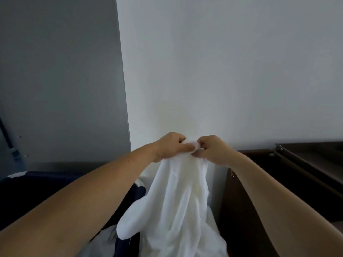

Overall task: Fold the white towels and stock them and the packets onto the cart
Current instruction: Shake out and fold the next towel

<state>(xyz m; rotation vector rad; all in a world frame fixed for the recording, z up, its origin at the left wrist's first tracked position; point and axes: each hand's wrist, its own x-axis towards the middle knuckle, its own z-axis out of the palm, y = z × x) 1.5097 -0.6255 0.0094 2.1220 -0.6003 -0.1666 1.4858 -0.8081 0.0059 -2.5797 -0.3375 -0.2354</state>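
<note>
Stretching both bare forearms forward from the lower corners. Letting a white towel (182, 204) hang down in long soft folds directly below the grip, with its lower end cut off by the bottom edge. Pinching the bunched top edge of it between thumb and curled fingers, left hand (171, 146) and right hand (211, 149) close together, nearly touching. Below the grip and to its left, seeing some dark blue fabric (27, 188). To the right of the grip and a little lower, a dark brown wooden cabinet (259, 186). Behind the grip, facing a plain white wall (222, 71), and left of it a grey panel (55, 71).
</note>
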